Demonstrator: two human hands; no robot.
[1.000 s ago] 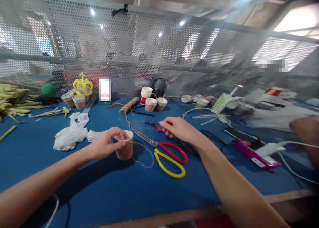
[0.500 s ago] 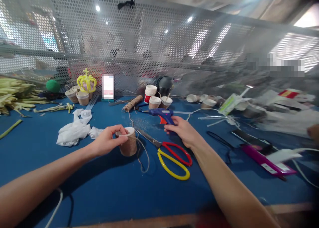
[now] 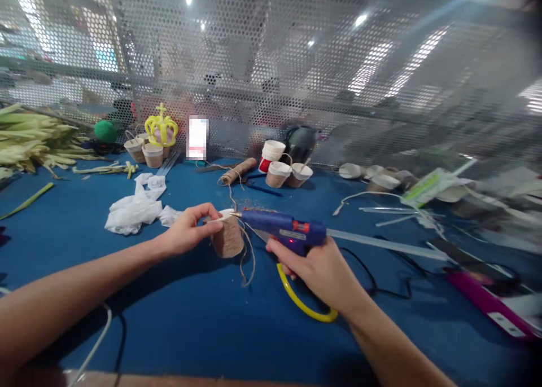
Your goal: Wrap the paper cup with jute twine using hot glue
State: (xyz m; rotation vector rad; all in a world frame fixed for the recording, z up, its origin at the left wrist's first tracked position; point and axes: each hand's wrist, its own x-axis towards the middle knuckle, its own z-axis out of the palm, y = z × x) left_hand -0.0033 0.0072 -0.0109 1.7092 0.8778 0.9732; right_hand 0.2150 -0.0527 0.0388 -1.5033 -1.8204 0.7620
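My left hand [image 3: 192, 232] pinches the rim of a small twine-wrapped cup [image 3: 228, 239], tilted slightly above the blue table. A loose tail of twine [image 3: 253, 257] hangs from the cup's right side. My right hand [image 3: 324, 271] is wrapped round the handle of a blue hot glue gun [image 3: 275, 228], its nozzle at the cup's rim; whether it touches I cannot tell. A clear glue stick [image 3: 385, 244] sticks out of the gun's back. Below the gun lie scissors, with the yellow handle [image 3: 302, 302] showing and the rest mostly hidden by gun and hand.
Crumpled white cloth [image 3: 133, 211] lies left of the cup. Behind stand a twine roll [image 3: 239, 171], several small cups [image 3: 278, 174], a yellow crown [image 3: 161, 128] and a phone [image 3: 197, 137]. A purple box [image 3: 486, 299] and black cables are at right. A perforated metal screen [image 3: 254, 82] closes the back.
My right hand has brought the glue gun from behind the scissors toward me, its nozzle now at the cup's rim. The left hand keeps hold of the cup. The view has shifted.
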